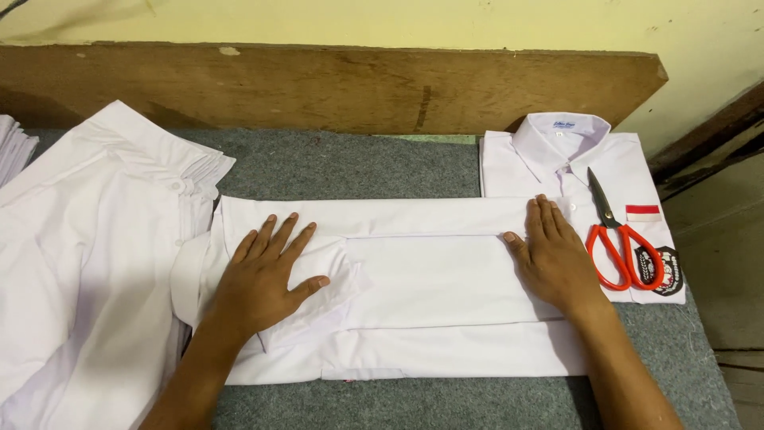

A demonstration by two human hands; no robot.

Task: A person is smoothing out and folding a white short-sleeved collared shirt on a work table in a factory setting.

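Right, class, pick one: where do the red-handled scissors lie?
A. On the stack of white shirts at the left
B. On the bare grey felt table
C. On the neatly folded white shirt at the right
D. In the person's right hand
C: the red-handled scissors rest on the folded white shirt at the right, just beside the right hand, which lies flat on the half-folded white shirt.

The shirt being folded (pixel 414 287) is plain white, the scissors (pixel 621 247) have red handles, the table cover (pixel 358 163) is grey, and the board (pixel 318 87) is brown.
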